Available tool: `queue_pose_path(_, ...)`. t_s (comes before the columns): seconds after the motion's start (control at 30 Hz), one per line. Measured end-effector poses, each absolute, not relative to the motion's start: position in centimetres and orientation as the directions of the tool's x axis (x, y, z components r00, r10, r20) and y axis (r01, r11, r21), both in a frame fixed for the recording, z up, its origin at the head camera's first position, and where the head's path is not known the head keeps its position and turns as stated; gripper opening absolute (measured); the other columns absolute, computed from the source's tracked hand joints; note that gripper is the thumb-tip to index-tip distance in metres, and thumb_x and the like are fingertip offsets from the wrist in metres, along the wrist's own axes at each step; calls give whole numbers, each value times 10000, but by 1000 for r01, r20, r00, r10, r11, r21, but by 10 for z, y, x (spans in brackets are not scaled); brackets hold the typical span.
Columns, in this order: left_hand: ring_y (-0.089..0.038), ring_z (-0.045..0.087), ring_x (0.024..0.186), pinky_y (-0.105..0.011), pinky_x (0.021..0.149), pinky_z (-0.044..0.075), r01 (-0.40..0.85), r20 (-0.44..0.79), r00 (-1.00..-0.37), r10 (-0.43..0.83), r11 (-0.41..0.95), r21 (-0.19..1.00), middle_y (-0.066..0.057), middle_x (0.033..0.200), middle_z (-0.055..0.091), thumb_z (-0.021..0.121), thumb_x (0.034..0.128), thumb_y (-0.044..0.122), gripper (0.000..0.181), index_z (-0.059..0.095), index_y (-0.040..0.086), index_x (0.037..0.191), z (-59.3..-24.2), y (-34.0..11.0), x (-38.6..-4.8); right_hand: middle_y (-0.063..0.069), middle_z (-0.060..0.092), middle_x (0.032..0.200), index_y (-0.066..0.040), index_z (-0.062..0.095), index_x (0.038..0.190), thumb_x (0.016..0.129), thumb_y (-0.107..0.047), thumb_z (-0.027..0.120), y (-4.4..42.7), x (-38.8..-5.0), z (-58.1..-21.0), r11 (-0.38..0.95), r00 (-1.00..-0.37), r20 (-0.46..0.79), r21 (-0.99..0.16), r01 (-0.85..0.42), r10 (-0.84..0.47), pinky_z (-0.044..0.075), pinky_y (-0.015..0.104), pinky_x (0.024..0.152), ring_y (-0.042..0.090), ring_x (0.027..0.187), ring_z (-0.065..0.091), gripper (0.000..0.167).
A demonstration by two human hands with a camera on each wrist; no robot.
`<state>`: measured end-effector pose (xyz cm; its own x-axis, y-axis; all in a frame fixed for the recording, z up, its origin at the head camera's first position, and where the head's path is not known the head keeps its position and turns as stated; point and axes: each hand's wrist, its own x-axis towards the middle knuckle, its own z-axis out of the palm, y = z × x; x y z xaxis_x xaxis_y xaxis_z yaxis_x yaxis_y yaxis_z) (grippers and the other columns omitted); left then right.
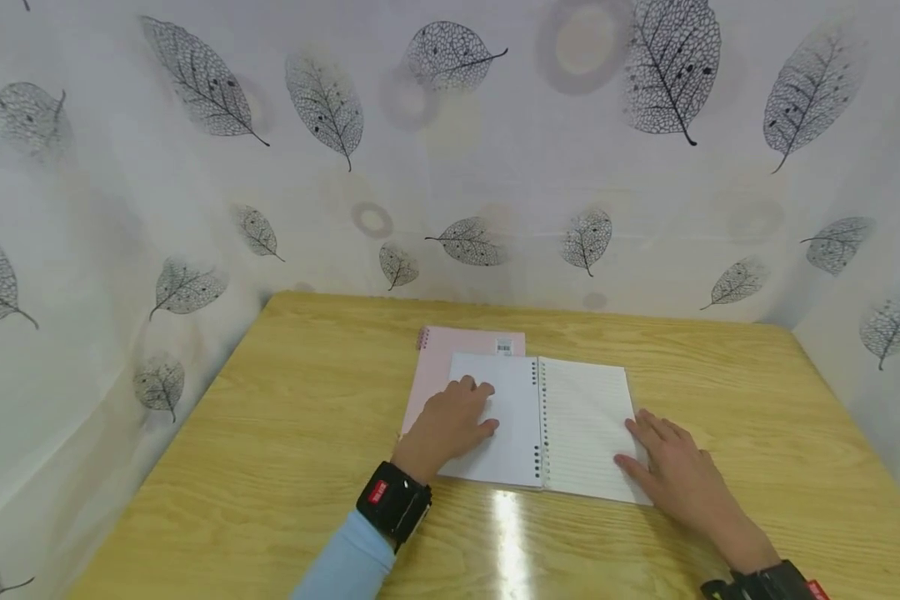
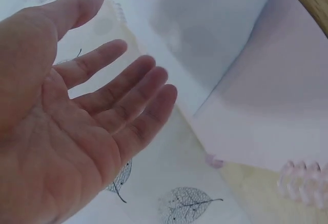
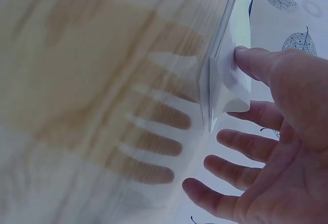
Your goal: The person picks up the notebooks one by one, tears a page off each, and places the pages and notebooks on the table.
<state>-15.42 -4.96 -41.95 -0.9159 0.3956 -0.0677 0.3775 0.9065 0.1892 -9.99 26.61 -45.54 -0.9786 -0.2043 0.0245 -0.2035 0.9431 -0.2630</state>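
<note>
A spiral notebook lies open on the table [image 1: 315, 392], with a plain white left page [image 1: 506, 417] and a lined right page [image 1: 581, 433]. Beneath its left side a pink notebook [image 1: 472, 340] with a pink coil shows. My left hand [image 1: 450, 425] is over the plain page, fingers loosely extended, holding nothing; the left wrist view shows its palm beside the page edge. At the notebook's right edge is my right hand [image 1: 675, 471]. Its thumb touches a page whose corner curls up from the stack [image 3: 233, 88]. The other fingers extend past the edge; whether the index finger touches the sheet is unclear.
Patterned cloth [image 1: 480, 167] with grey leaf prints hangs behind and beside the table. A barcode label [image 1: 504, 347] is on the pink notebook's upper right. Each wrist wears a black band [image 1: 395, 502]. A bright reflection [image 1: 512, 542] falls on the tabletop near the front.
</note>
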Motion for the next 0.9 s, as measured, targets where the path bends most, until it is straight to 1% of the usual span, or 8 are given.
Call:
queue_pose_path(0.1, -261, 590, 1258, -410, 1001, 566, 373, -109, -910, 401, 904, 210, -112, 1414, 591, 686, 971, 432, 592, 547, 158, 1477, -424, -45, -161, 362, 508, 1450, 49, 595, 1374, 943, -314, 725, 265, -100, -454, 931, -979, 59, -304, -205, -196, 486, 749, 912, 602, 1255, 512, 578)
queue_pose_path(0.23, -323, 419, 1482, -489, 1159, 463, 351, -162, -905, 393, 906, 237, -132, 1616, 413, 681, 950, 507, 727, 446, 184, 1558, -432, -43, -168, 365, 530, 1424, 74, 593, 1363, 944, -272, 726, 263, -102, -451, 916, -982, 75, -354, -191, -176, 479, 699, 989, 584, 1261, 528, 560)
queue_pose_path(0.43, -391, 297, 1549, -553, 1205, 395, 321, -241, -895, 375, 918, 234, -128, 1689, 289, 694, 896, 604, 858, 384, 214, 1594, -438, -44, -173, 346, 620, 1326, 76, 628, 1314, 950, -251, 724, 263, -106, -445, 875, -989, 98, -461, -147, -115, 585, 578, 916, 511, 1146, 657, 499)
queue_pose_path(0.53, -395, 283, 1555, -551, 1223, 370, 321, -258, -892, 372, 921, 220, -122, 1695, 278, 687, 890, 624, 867, 385, 217, 1594, -440, -45, -174, 326, 633, 1330, 37, 626, 1337, 984, -354, 687, 266, -109, -440, 810, -998, 19, -584, -60, -60, 625, 512, 855, 480, 1115, 691, 530)
queue_pose_path(0.63, -394, 281, 1556, -539, 1234, 357, 320, -268, -891, 367, 926, 202, -115, 1699, 269, 685, 890, 628, 871, 378, 223, 1597, -441, -45, -175, 293, 611, 1391, -6, 613, 1385, 1021, -488, 585, 272, -115, -435, 732, -994, -109, -678, 69, -8, 629, 448, 870, 436, 1170, 682, 605)
queue_pose_path(0.7, -396, 289, 1552, -534, 1234, 359, 322, -265, -892, 366, 926, 196, -117, 1696, 276, 695, 883, 626, 874, 386, 220, 1593, -441, -45, -174, 283, 570, 1447, -5, 573, 1428, 1024, -559, 527, 277, -120, -432, 673, -982, -188, -724, 151, 19, 624, 371, 867, 353, 1157, 707, 687)
queue_pose_path(0.8, -397, 284, 1553, -533, 1236, 356, 320, -265, -892, 365, 926, 198, -116, 1696, 275, 703, 878, 621, 876, 389, 220, 1591, -439, -45, -174, 298, 502, 1498, 32, 464, 1495, 1033, -573, 483, 284, -132, -432, 541, -961, -275, -803, 251, 36, 623, 281, 845, 107, 1048, 721, 762)
queue_pose_path(0.9, -395, 282, 1554, -539, 1233, 358, 312, -263, -895, 360, 927, 206, -114, 1695, 279, 711, 875, 614, 877, 394, 217, 1589, -438, -46, -174, 245, 570, 1394, 63, 348, 1535, 1044, -525, 493, 289, -146, -434, 390, -941, -339, -863, 321, 24, 624, 237, 857, -45, 959, 661, 779)
